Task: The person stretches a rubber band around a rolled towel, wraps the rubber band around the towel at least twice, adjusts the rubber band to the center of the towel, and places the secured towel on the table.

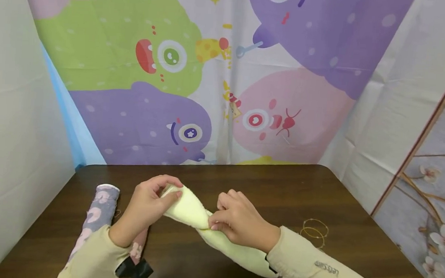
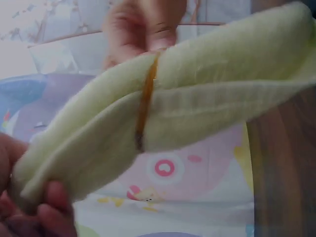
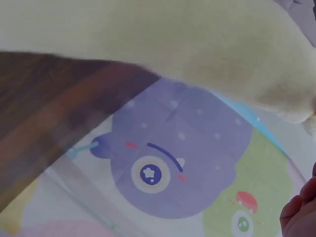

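Head view, and both hands are on the pale yellow-green rolled towel, up above the dark wooden table! Left hand has one end of the roll pinched, thumb against the fingers. Right hand is in at the middle, fingertips drawn tight in a narrow pinch, right where the roll narrows. Over to the left wrist view, and there it is: an amber rubber band wrapped round the towel, the right fingers at its upper edge, a long fold running lengthwise along the cloth. In the right wrist view the towel fills the top, its band out of sight.

Back on the table, a grey-and-pink patterned roll lies left of the left hand; a pink roll shows partly behind that wrist, black object just beside it. Out right, two thin yellow loops overlap near the right sleeve. Behind everything hangs a cartoon-monster curtain.
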